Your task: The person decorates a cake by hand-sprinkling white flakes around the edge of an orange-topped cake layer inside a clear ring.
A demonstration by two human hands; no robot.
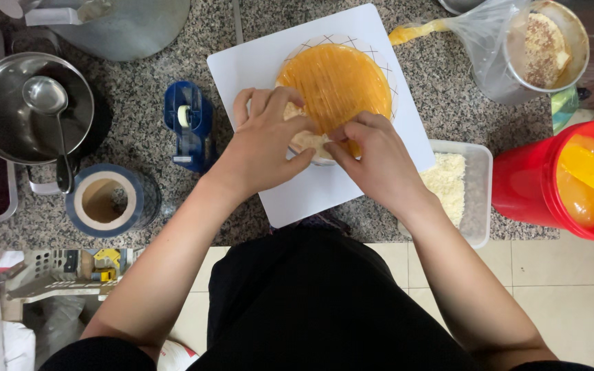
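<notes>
Both hands on near rim of one round orange-topped cake (pixel 335 86), centred on white board (pixel 242 69): left hand (pixel 269 144) fingers curled, pinching pale edge; right hand (pixel 372 154) pinching beside it, fingertips touching. Right of board: one clear tub of white crumbs (pixel 458 185), one red bucket (pixel 527 182). Left: one blue tape dispenser (pixel 187 127), one tape roll (pixel 108 199), one steel pot (pixel 8 113).

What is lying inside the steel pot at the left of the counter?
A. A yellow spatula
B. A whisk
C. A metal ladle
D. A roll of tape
C: a metal ladle rests in the steel pot, its bowl inside and its handle reaching over the near rim; the yellow spatula stands in the red container at the right.
</notes>
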